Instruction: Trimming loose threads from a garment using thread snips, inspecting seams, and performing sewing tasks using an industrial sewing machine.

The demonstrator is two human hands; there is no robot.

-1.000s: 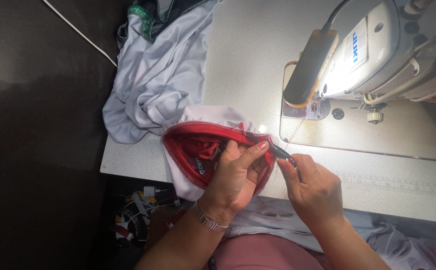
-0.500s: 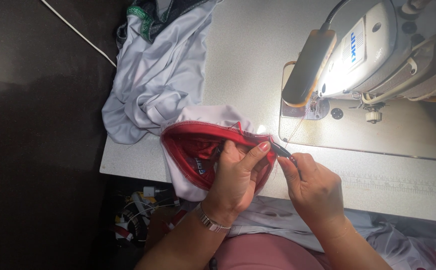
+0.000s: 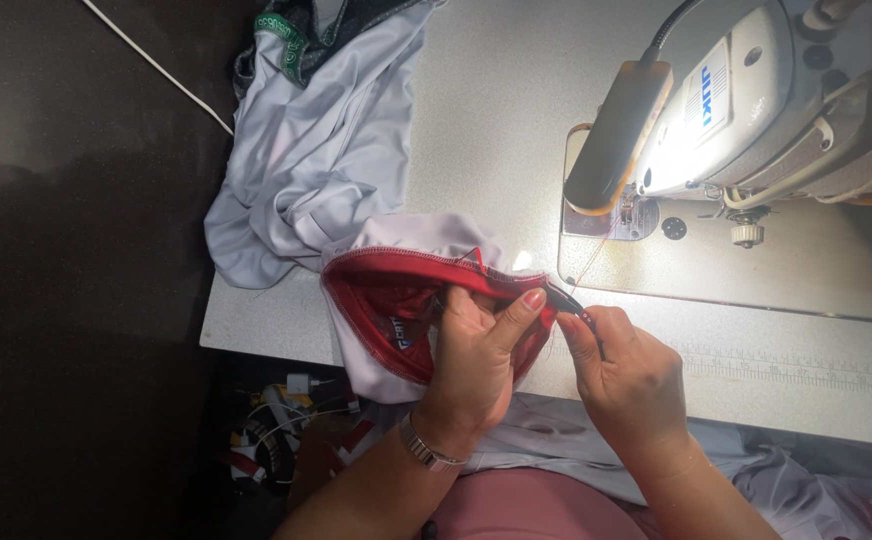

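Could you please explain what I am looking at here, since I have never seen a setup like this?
The view comes from a camera on the person's head, looking down at a pale sewing table. The left hand grips a red-lined white garment. The right hand pinches a small dark tool at the garment's edge. At the right stands an industrial sewing machine with its lamp lit. A heap of grey fabric lies at the table's left.

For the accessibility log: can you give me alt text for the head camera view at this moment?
A person's left hand grips the red-lined neck of a pale grey garment while the right hand works a small dark tool at its edge. They sit at a white table beside a lit sewing machine, with more grey fabric piled at the left.
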